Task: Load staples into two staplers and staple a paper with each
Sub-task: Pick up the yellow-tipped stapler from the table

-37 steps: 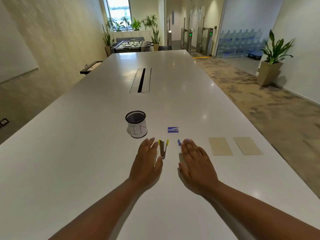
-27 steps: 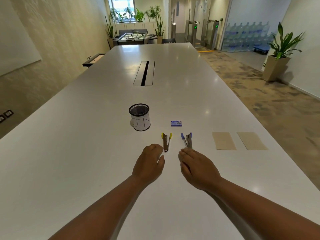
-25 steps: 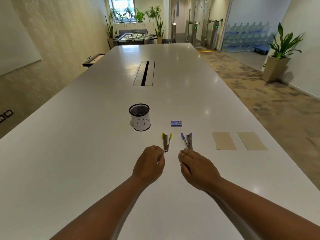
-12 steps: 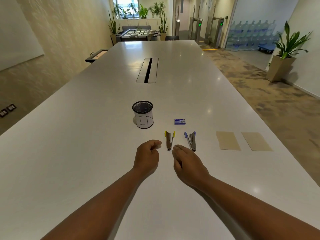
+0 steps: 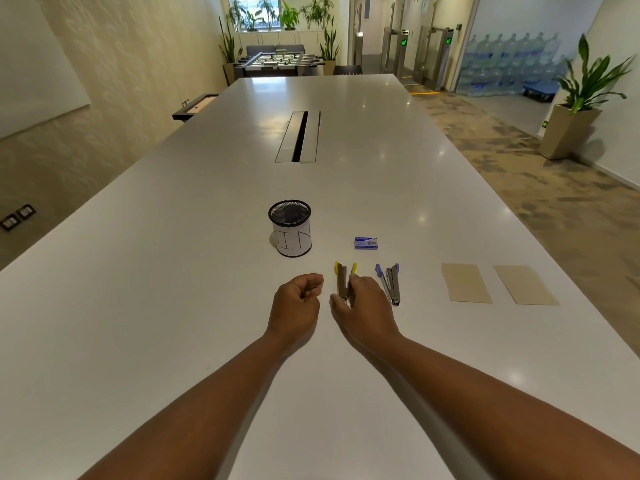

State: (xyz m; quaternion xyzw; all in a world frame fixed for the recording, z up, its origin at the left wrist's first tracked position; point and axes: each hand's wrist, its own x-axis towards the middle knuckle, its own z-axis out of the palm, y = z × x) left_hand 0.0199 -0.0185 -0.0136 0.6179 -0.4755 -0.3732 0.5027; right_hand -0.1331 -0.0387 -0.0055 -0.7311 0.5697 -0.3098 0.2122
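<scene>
Far left of the work area stood a black mesh pen cup point(image 5: 290, 227) with a white paper band hand-lettered "IN".

Our left hand point(image 5: 297, 304) lay near it on the white table point(image 5: 138, 306), curled into a loose fist, holding nothing that we could see.

Just right of it lay the yellow-handled stapler point(image 5: 343, 281), long axis running near to far, yellow ends far, hinge end near. Our right hand point(image 5: 360, 311) was touching its near end, fingers half-curled about it; whether the grip had closed we could not tell. This hand was the nearer of the two.

Beyond, a small blue staple box point(image 5: 365, 243); its print too small to read.

Next right, the purple-handled stapler point(image 5: 390, 283), untouched, same near-far lie, slightly angled.

Well right, two tan papers point(image 5: 465, 283) side by side, apart.

Loading not yet begun, we judged.
</scene>
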